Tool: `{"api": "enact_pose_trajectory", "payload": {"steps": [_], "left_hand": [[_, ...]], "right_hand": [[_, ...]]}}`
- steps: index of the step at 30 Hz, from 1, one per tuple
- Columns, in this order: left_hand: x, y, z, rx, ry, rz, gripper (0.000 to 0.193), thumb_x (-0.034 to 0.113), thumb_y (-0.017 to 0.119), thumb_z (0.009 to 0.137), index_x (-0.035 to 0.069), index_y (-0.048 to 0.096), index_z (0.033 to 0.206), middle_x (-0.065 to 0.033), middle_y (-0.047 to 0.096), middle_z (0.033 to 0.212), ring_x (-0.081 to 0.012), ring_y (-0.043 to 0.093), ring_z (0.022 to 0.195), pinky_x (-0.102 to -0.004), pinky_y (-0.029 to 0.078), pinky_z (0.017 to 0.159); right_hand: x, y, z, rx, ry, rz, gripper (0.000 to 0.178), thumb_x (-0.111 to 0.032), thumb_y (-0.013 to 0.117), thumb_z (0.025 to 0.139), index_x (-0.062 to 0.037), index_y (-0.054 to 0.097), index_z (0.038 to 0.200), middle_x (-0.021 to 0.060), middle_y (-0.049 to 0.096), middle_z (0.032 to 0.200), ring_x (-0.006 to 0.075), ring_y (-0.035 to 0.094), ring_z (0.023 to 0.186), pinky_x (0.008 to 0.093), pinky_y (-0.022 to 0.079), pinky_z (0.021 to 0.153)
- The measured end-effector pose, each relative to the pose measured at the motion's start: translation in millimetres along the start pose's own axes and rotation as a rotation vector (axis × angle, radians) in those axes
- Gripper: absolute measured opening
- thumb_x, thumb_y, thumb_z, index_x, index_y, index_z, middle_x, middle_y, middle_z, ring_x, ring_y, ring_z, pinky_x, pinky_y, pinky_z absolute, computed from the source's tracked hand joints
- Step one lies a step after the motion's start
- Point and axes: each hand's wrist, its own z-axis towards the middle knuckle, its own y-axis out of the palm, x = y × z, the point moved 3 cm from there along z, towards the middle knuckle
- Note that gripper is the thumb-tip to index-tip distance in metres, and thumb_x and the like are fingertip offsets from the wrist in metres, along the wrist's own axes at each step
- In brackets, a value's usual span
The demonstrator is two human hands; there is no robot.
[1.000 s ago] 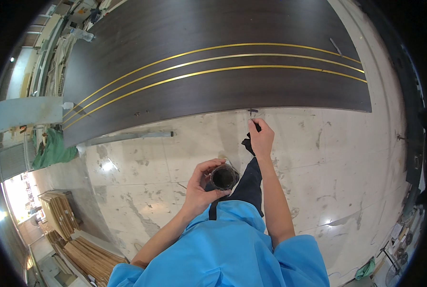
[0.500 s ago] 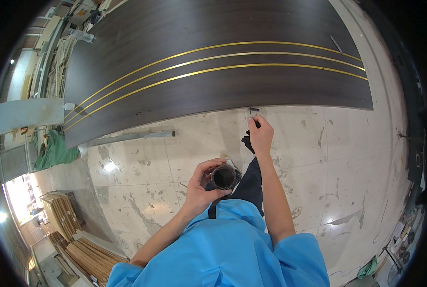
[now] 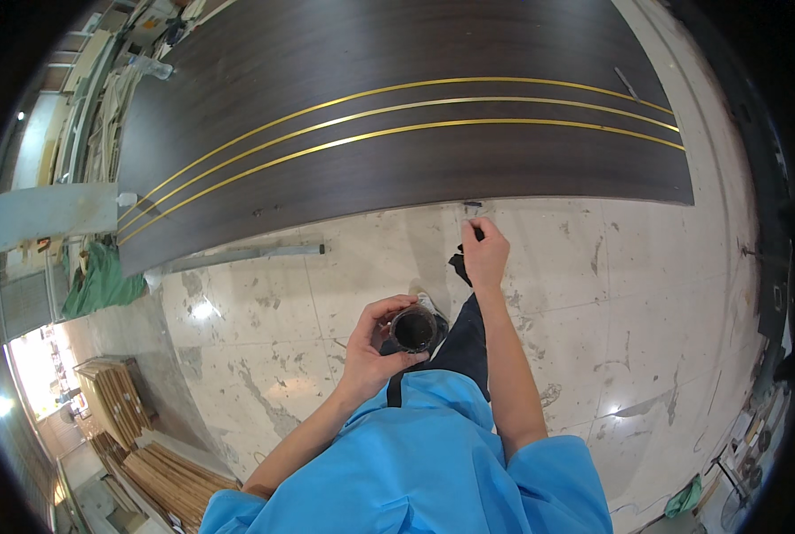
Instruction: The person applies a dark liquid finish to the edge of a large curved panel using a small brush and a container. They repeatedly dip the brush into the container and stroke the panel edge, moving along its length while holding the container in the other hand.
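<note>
My left hand (image 3: pixel 371 350) is wrapped around a dark, open-topped cup (image 3: pixel 414 330) in front of my waist. Its inside looks dark, and I cannot make out what it contains. Out in front and to the right, my right hand (image 3: pixel 486 256) is closed, fingertips pressed together, on a crumpled black cloth (image 3: pixel 458 263). Part of the cloth shows between the fingers and part hangs on the left side of the hand. Just beyond the hand is the near edge of a large dark brown panel (image 3: pixel 397 165) with three yellow-gold strips running along it.
A small dark piece (image 3: pixel 473 204) sits at the panel's near edge. A grey metal bar (image 3: pixel 255 256) extends below that edge. A clear bottle (image 3: pixel 153 67) and green cloth (image 3: pixel 104 280) are at left. Stacked brown boards (image 3: pixel 117 400) stand lower left. The tiled floor (image 3: pixel 584 329) is stained.
Almost nothing differs. The cup and my left hand have shifted very slightly left; my right hand keeps its place and its grip on the cloth.
</note>
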Motion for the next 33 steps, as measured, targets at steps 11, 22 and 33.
{"api": "enact_pose_trajectory", "payload": {"steps": [11, 22, 33], "left_hand": [[0.6, 1.1, 2.5, -0.012, -0.010, -0.019, 0.076, -0.008, 0.088, 0.069, 0.008, 0.054, 0.136, -0.0142, 0.055, 0.148, -0.0249, 0.052, 0.139, -0.0404, 0.040, 0.119], [-0.3, 0.6, 4.6, -0.022, 0.000, 0.002, 0.077, -0.008, 0.089, 0.069, 0.008, 0.054, 0.135, -0.0139, 0.055, 0.148, -0.0245, 0.053, 0.138, -0.0400, 0.041, 0.118], [0.3, 6.7, 7.2, -0.036, -0.004, 0.003, 0.077, -0.007, 0.089, 0.070, 0.008, 0.053, 0.136, -0.0145, 0.054, 0.149, -0.0247, 0.053, 0.138, -0.0402, 0.041, 0.118]], "right_hand": [[-0.6, -7.0, 2.9, 0.018, 0.030, -0.009, 0.018, -0.017, 0.072, 0.093, 0.0009, 0.072, 0.091, 0.0182, 0.073, 0.083, 0.0342, 0.070, 0.075, 0.0415, 0.054, 0.071], [3.2, -16.7, 6.1, 0.078, 0.013, -0.026, 0.014, -0.015, 0.073, 0.091, -0.0004, 0.072, 0.091, 0.0182, 0.072, 0.082, 0.0349, 0.070, 0.075, 0.0409, 0.054, 0.071], [8.2, -29.7, 12.2, 0.163, -0.003, -0.026, 0.014, -0.016, 0.074, 0.090, -0.0017, 0.071, 0.089, 0.0168, 0.072, 0.082, 0.0354, 0.070, 0.076, 0.0413, 0.054, 0.072]]}}
